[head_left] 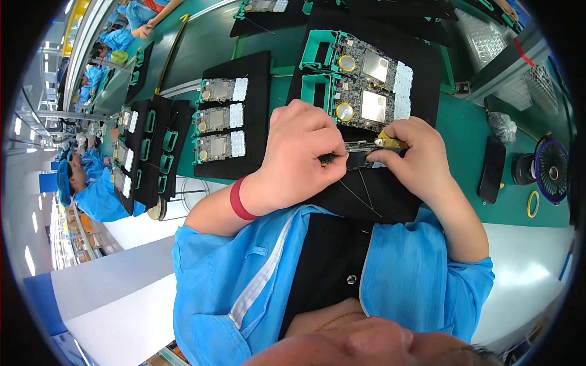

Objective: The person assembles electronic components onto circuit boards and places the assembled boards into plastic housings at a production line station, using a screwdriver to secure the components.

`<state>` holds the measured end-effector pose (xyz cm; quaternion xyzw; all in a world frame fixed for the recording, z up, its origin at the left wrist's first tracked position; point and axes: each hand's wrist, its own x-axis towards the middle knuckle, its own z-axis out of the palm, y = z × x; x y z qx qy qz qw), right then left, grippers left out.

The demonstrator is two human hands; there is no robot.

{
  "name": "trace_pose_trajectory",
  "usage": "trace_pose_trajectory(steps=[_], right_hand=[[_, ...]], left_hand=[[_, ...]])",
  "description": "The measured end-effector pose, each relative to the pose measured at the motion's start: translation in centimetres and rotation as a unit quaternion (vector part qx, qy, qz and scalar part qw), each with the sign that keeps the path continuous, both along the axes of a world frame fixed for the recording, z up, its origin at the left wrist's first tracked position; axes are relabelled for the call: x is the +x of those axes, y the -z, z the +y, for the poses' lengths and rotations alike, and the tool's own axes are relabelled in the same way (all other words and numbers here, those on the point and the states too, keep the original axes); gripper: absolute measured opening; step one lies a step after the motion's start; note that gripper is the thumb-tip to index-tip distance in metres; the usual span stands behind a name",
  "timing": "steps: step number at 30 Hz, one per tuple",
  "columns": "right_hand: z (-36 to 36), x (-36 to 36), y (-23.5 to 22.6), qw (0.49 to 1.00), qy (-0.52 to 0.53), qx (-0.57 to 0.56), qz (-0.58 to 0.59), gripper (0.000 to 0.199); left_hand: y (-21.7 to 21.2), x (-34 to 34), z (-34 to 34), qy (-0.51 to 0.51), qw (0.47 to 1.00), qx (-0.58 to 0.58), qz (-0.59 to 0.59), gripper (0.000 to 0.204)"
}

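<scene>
The left hand (pixel 302 155) is curled with its fingers closed on the near end of a narrow circuit board (pixel 360 146), which lies edge-on between the two hands. The right hand (pixel 415 158) pinches a small yellow tool (pixel 389 143) between thumb and forefinger and sets its tip against the same board, so both hands are clamped shut and almost touching. How much of the board is hidden under the left fingers cannot be told. A red wristband (pixel 239 201) circles the left wrist.

Under the hands lies a black work mat (pixel 427 79) on the green bench (pixel 464 134). At 12 o'clock from the grip, just beyond the knuckles, two finished circuit boards (pixel 369 85) sit in green plastic holders (pixel 317 52), each with a round coin cell, a metal shield and a white keypad strip. Thin black wires (pixel 360 195) trail across the mat at 6 o'clock.

At 9 o'clock, on a second black mat (pixel 259 116), three smaller boards (pixel 221 119) lie in a column. Further at 9 o'clock more mats carry green holders and boards (pixel 146 146).

At 3 o'clock a black phone (pixel 492 169) lies flat on the bench, with a small dark desk fan (pixel 551 169) beyond it and a yellow ring (pixel 533 204) near the bench edge. At 1 o'clock is a clear plastic tray (pixel 488 36).

Other workers in blue smocks (pixel 101 195) sit along the line at 9 to 10 o'clock.
</scene>
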<state>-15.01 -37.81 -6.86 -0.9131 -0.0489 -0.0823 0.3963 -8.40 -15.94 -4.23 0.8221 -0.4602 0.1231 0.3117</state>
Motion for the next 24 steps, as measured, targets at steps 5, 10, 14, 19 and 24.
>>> trace_pose_trajectory(steps=[5,10,14,19,24], right_hand=[[0.03,-0.03,0.10,0.999,-0.005,-0.008,-0.031,0.029],[-0.10,-0.11,-0.33,0.996,-0.022,-0.039,-0.082,0.027],[0.21,-0.11,-0.85,0.978,-0.055,-0.055,-0.193,0.023],[0.73,0.06,-0.54,0.965,-0.078,-0.093,-0.233,0.022],[0.72,0.26,-0.43,0.962,-0.086,-0.103,-0.239,0.021]], left_hand=[[0.34,-0.29,-0.01,-0.008,1.000,-0.008,-0.015,0.020],[0.51,-0.33,-0.20,-0.013,1.000,-0.014,-0.023,0.021],[0.55,-0.47,-0.42,-0.022,0.999,-0.009,-0.022,0.021],[0.20,-0.20,-0.60,-0.011,1.000,0.002,-0.019,0.021],[0.62,-0.22,-0.61,-0.024,1.000,-0.013,-0.011,0.020]])
